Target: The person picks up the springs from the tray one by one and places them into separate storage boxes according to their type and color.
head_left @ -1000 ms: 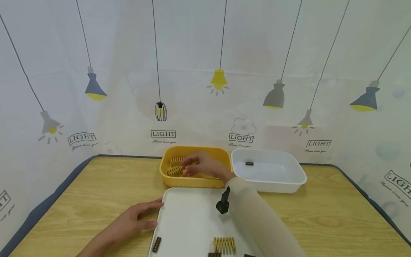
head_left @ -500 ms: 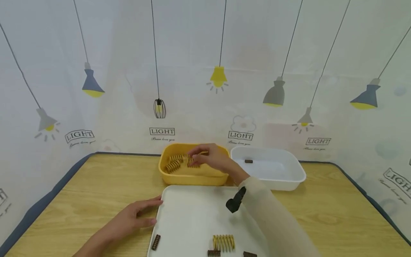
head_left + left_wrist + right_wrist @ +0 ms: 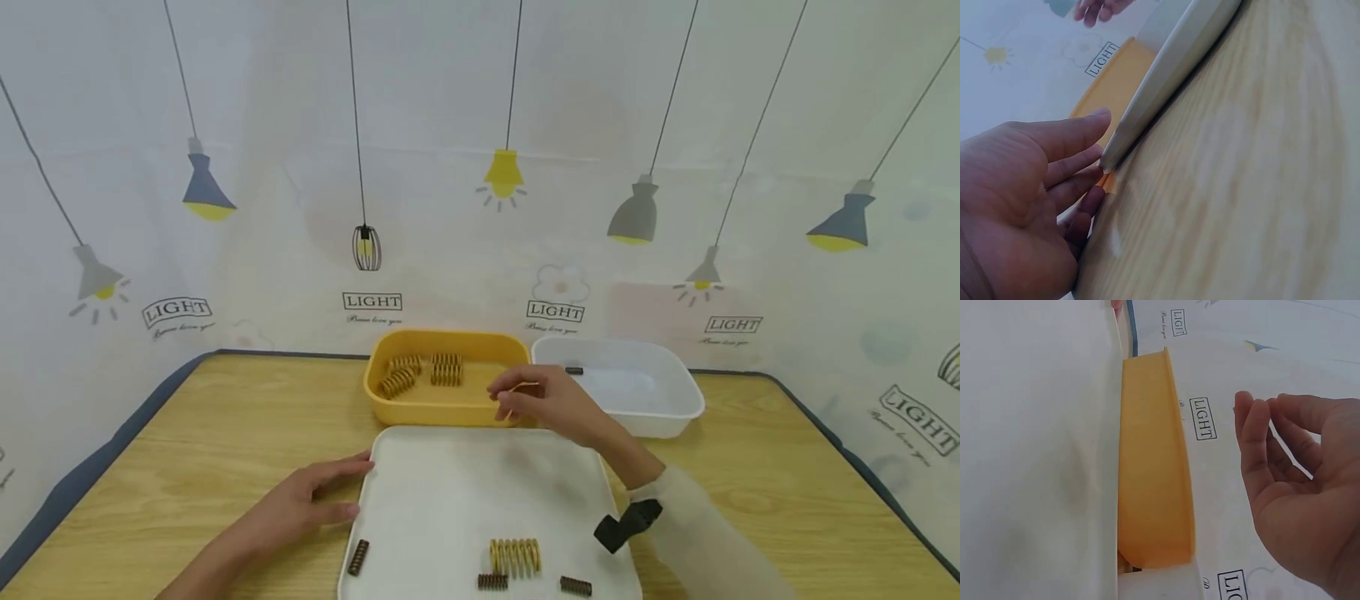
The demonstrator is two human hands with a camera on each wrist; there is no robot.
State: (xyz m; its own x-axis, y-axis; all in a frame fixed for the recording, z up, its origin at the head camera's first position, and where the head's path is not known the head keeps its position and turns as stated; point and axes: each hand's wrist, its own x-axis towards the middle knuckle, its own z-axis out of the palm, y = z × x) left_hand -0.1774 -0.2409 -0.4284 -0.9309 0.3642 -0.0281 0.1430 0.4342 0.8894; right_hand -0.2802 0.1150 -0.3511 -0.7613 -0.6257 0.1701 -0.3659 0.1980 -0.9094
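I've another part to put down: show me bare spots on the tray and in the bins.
Free: the white tray between the yellow bin and the lone gold spring; the yellow bin right of its gold springs; the white bin right of its small dark piece. Crowded: the tray's near end, the yellow bin's left half.

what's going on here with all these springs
Someone's left hand rests at the left edge of a tray, which bears one large gold spring and three small dark springs. The right hand hangs near where the yellow bin and the white bin meet, with no spring visible in it. Several gold springs lie in the yellow bin, and one dark spring shows in the white one.
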